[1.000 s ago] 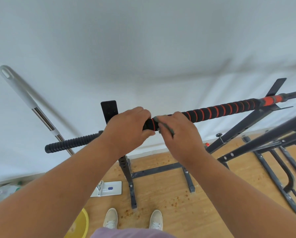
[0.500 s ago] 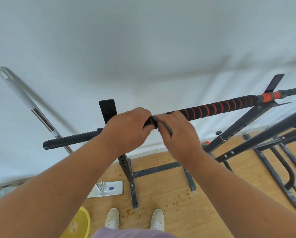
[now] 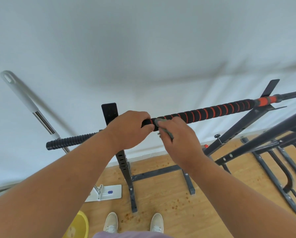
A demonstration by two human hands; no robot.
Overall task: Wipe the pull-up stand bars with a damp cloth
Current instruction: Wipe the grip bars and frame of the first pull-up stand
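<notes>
Nearest, at 6 o'clock, my shoes (image 3: 133, 223) stand on the wooden floor (image 3: 169, 194), with a yellow basin (image 3: 78, 225) at 7 o'clock and a flat mop head (image 3: 107, 193) just beyond it.

Mid-field: my left hand (image 3: 128, 129) is curled over the top bar (image 3: 204, 113), steadying it just right of the upright post (image 3: 125, 162). My right hand (image 3: 178, 134) pinches a small grey-green cloth (image 3: 162, 126) against the bar, touching the left hand's fingertips.

Judged stage: wiping is at the left end of the black-and-orange foam grip. The long stretch toward 2 o'clock, the ribbed end (image 3: 70, 141) at 9 o'clock, and the lower frame bars (image 3: 264, 133) at 3 o'clock appear yet to be done, though no wet trace shows either way.

Farthest: the mop handle (image 3: 28, 103) leans on the white wall (image 3: 143, 40) at 10 o'clock.
</notes>
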